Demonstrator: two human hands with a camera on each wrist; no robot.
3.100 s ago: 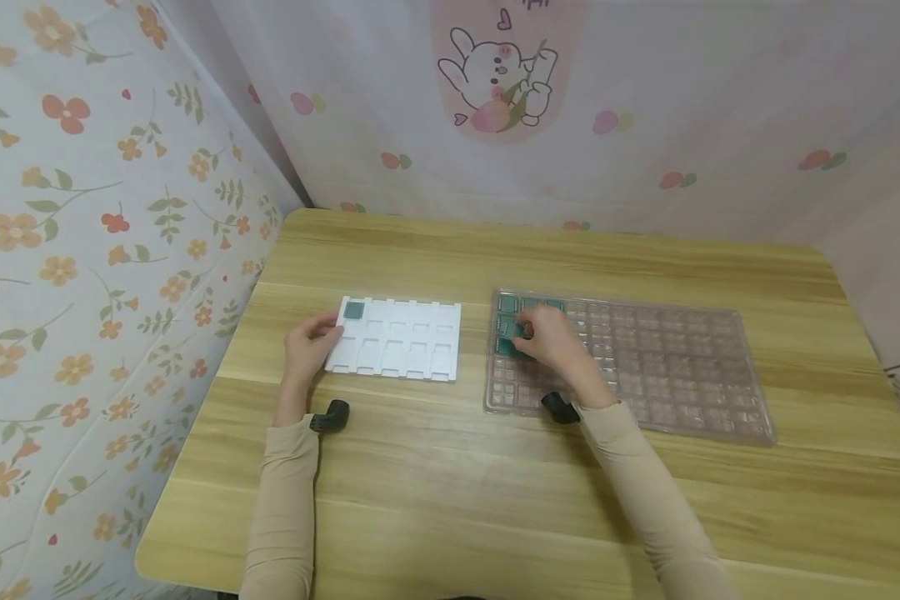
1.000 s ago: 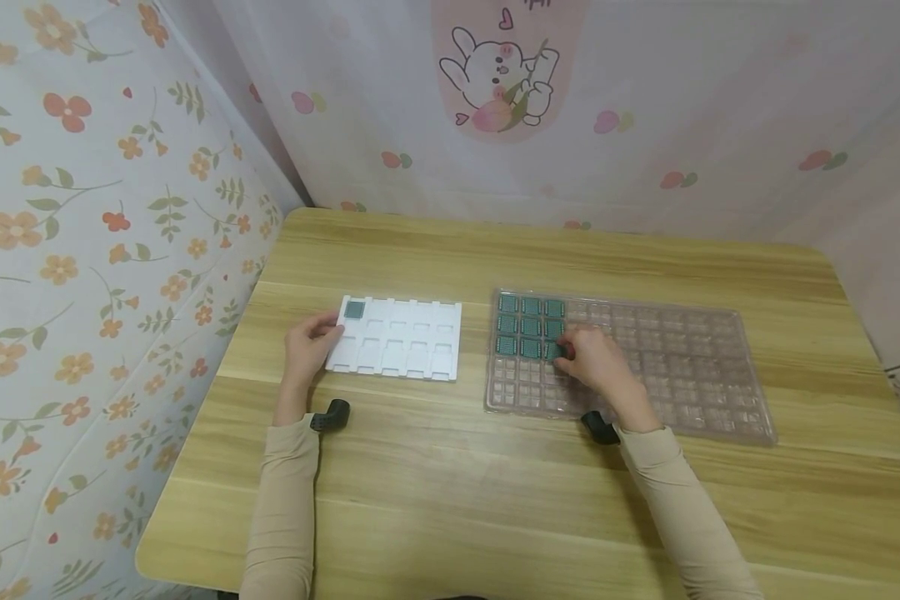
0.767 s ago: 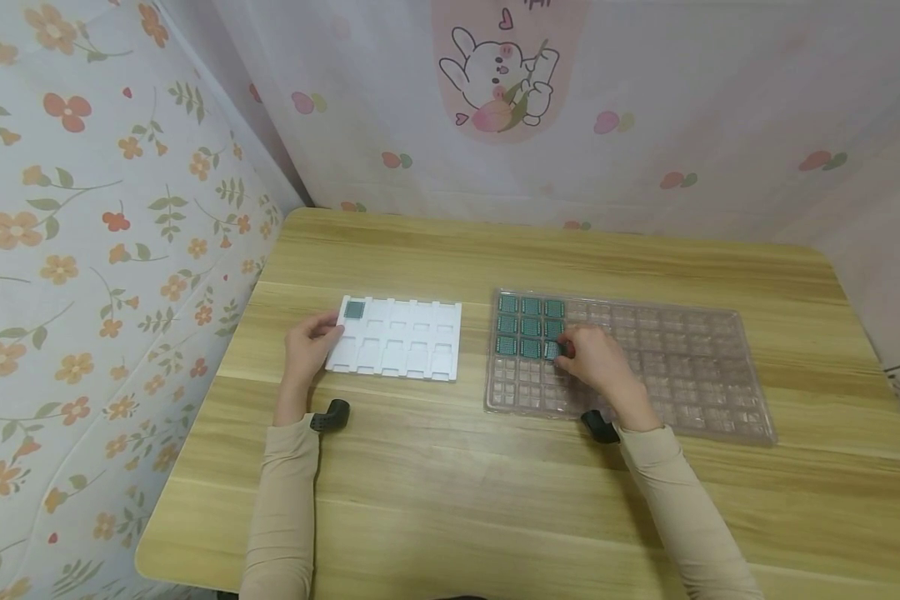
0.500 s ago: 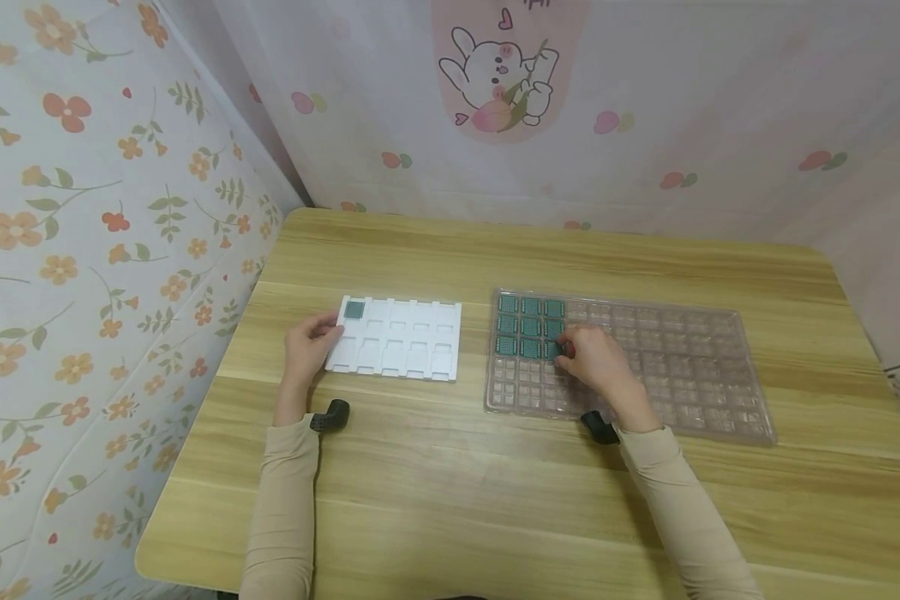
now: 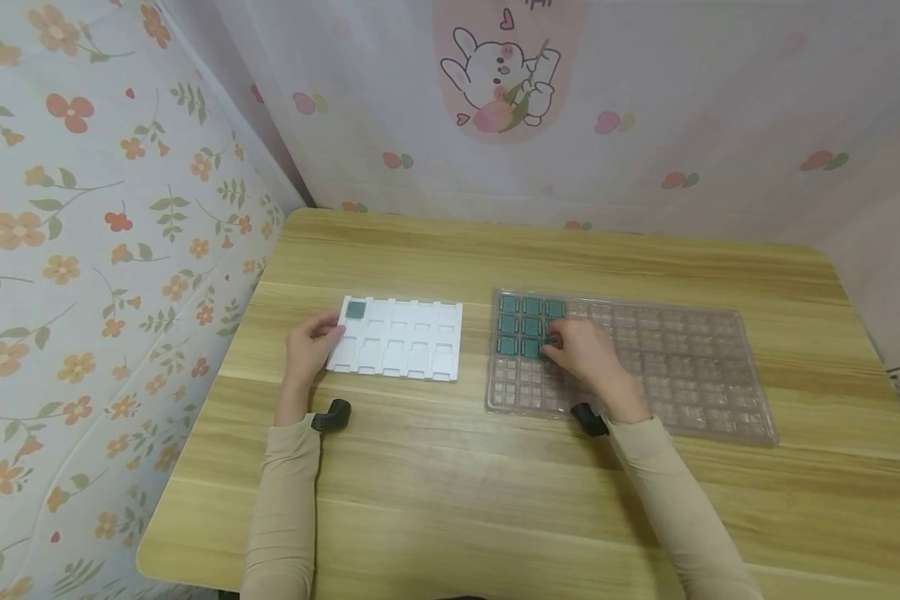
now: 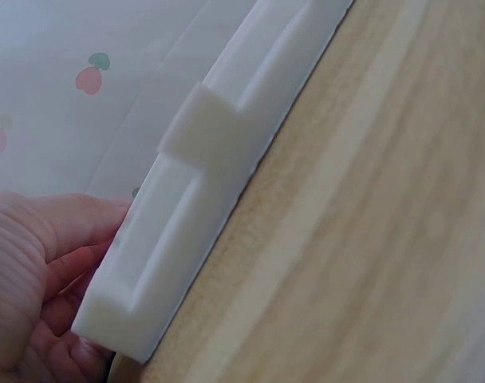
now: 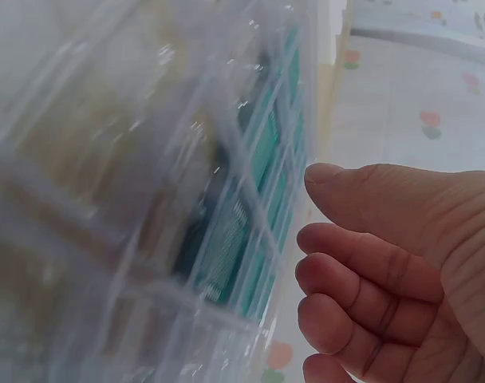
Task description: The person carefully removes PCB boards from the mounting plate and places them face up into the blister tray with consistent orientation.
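Observation:
My left hand (image 5: 309, 346) holds the left edge of a white slotted tray (image 5: 407, 354); in the left wrist view its thumb lies along the tray's (image 6: 218, 136) edge with the fingers curled beside it. One green square chip (image 5: 356, 310) sits in the tray's back left slot. Over the clear plastic tray (image 5: 690, 367), my right hand (image 5: 588, 354) pinches a green chip (image 5: 550, 339) between thumb and index finger, mostly covered by the fingers. Several green chips (image 5: 508, 324) lie in the plastic tray's left columns, blurred in the right wrist view.
Both trays lie on a wood-grain table (image 5: 435, 483), with a strip of table between them. Floral cloth (image 5: 82, 292) hangs at the left and a rabbit-print curtain (image 5: 645, 100) behind. A black wrist device (image 5: 588, 419) sits at the right cuff, another (image 5: 333, 416) at the left.
From the left column, my right hand moved right to the third column's front chip, stayed there, then shifted slightly left and back with that chip. My left hand has stayed on the white tray.

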